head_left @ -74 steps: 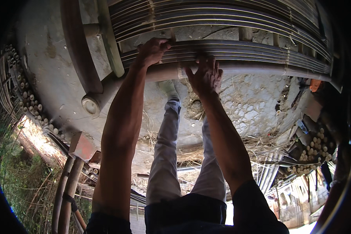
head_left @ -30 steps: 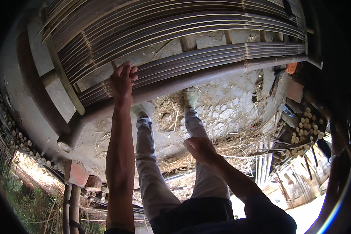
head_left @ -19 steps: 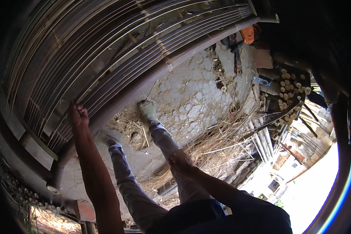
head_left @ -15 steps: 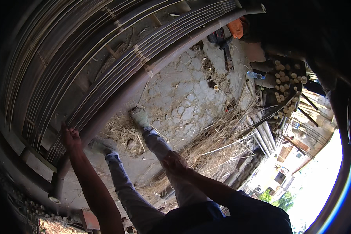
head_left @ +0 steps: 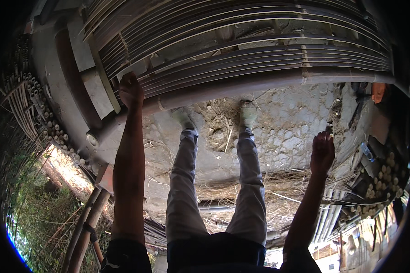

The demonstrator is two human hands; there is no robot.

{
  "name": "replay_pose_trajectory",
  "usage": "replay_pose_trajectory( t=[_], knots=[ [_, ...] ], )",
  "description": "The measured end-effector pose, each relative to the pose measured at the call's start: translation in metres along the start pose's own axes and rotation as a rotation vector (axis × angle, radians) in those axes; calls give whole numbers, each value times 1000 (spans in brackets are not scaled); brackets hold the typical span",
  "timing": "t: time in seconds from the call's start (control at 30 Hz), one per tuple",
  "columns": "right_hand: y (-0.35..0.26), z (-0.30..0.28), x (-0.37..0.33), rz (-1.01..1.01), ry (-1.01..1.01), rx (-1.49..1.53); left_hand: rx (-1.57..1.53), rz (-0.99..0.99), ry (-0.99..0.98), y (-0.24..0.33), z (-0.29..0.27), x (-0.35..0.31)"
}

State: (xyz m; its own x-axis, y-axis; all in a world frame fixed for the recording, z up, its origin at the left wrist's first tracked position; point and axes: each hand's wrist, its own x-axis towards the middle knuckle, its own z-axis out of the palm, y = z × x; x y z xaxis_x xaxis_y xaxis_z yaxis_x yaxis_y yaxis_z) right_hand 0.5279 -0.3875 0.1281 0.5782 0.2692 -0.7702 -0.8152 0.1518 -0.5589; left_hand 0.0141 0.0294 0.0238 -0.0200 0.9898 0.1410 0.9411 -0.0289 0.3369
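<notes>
A long thick bamboo pole (head_left: pixel 259 84) lies across the ground in front of my feet. It carries a wide mat of split bamboo slats (head_left: pixel 241 41) that arches away from me. My left hand (head_left: pixel 131 89) reaches out with a straight arm, and its fingers curl over the pole at the mat's left end. My right hand (head_left: pixel 322 152) hangs in the air to the right, short of the pole, holding nothing, with its fingers loosely apart. My two legs in grey trousers stand between the arms, with the shoes at the pole.
Dry straw (head_left: pixel 223 132) litters the cracked concrete floor. Stacks of cut bamboo show their round ends at the left (head_left: pixel 54 129) and the right (head_left: pixel 389 170). Thick poles (head_left: pixel 84 227) lean at the lower left beside grass. An orange object (head_left: pixel 377 91) lies at the far right.
My right hand has come off the pole, dropped back to my leg and now lifts out to the right. My left hand has stayed on the pole while my head swung about.
</notes>
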Motion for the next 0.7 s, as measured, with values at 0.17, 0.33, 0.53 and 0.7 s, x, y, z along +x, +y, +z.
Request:
replay_pose_trajectory(
  t=[0.17,0.33,0.53,0.7],
  knots=[
    [-16,-4,15,-19,26,-295,-106,153,-531,-25,-3,22],
    [-11,17,5,-114,130,-340,-350,146,-832,-31,-13,46],
    [-167,6,-8,-429,155,-537,-330,133,-787,-38,-11,41],
    [-231,111,-33,-598,39,-454,-283,119,-891,-41,-8,50]
  ],
)
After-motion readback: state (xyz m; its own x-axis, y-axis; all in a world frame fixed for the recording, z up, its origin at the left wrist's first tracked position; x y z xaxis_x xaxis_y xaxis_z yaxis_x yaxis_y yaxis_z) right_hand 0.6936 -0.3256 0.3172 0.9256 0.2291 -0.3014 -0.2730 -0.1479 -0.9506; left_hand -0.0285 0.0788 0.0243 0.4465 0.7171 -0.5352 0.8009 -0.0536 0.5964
